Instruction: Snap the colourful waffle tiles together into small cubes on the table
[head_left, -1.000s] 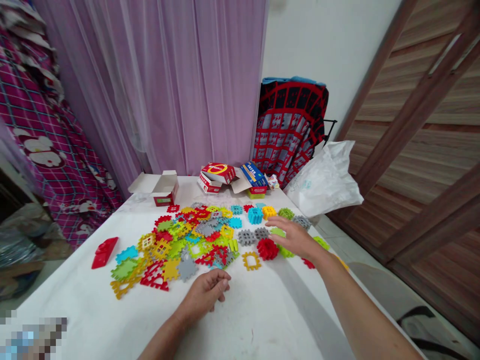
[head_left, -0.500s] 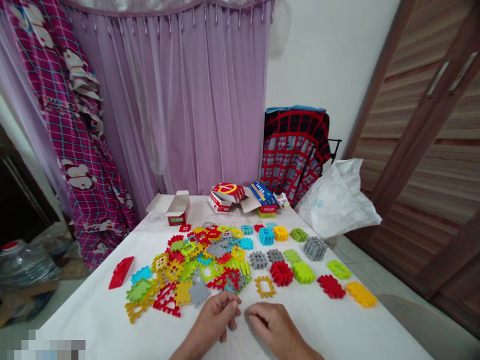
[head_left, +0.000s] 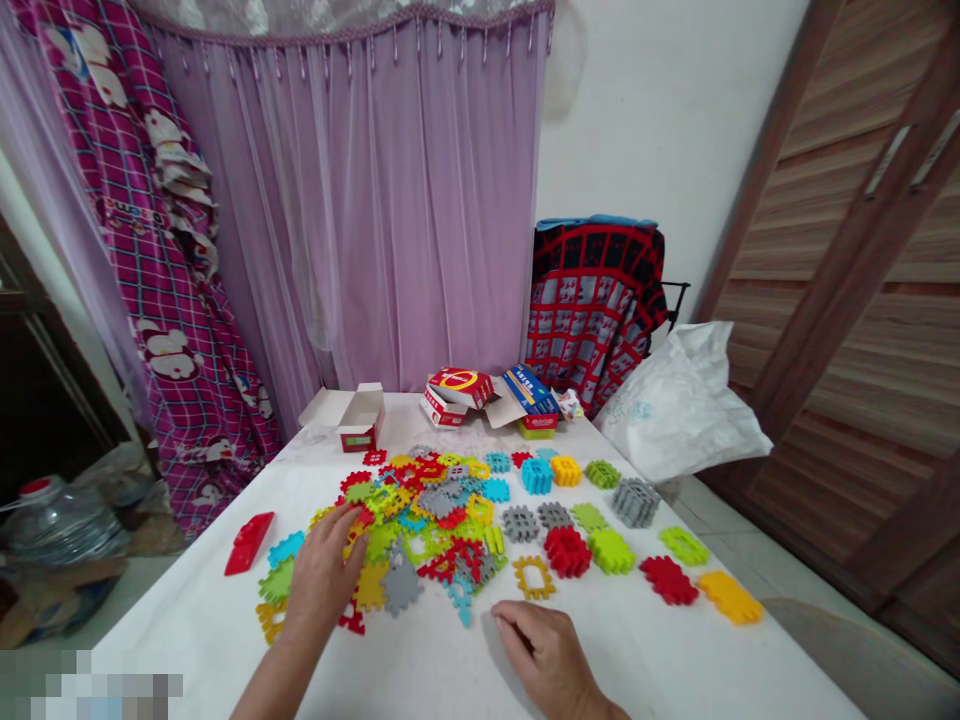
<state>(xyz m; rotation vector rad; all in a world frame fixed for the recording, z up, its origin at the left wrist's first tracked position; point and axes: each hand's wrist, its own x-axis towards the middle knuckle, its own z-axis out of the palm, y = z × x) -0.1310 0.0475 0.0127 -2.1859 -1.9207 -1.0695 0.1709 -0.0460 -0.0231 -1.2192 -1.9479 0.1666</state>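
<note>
My left hand (head_left: 328,555) reaches over the left part of a mixed pile of flat, notched plastic building pieces (head_left: 416,500). Its fingers are stretched out and the thumb stands apart; the fingertips are at yellow and red pieces, and I cannot tell whether they touch. Loosely curled on the white table, my right hand (head_left: 547,655) shows nothing between its fingers. A yellow square frame piece (head_left: 534,578) lies just beyond it. Past that are a red stack (head_left: 567,551) and a lime green stack (head_left: 611,550) of like pieces. A light blue triangular piece (head_left: 463,600) lies at the pile's near edge.
More sorted pieces lie on the right: a grey stack (head_left: 636,502), red pieces (head_left: 669,580) and yellow pieces (head_left: 730,597). Opened cardboard boxes (head_left: 362,420) stand at the back. A red piece (head_left: 249,543) lies far left. A white bag (head_left: 679,405) is beyond the right edge.
My left hand has moved left and forward, from beside my right hand to the pile. A light blue triangular piece now shows where it was. My right hand has stayed nearly still.
</note>
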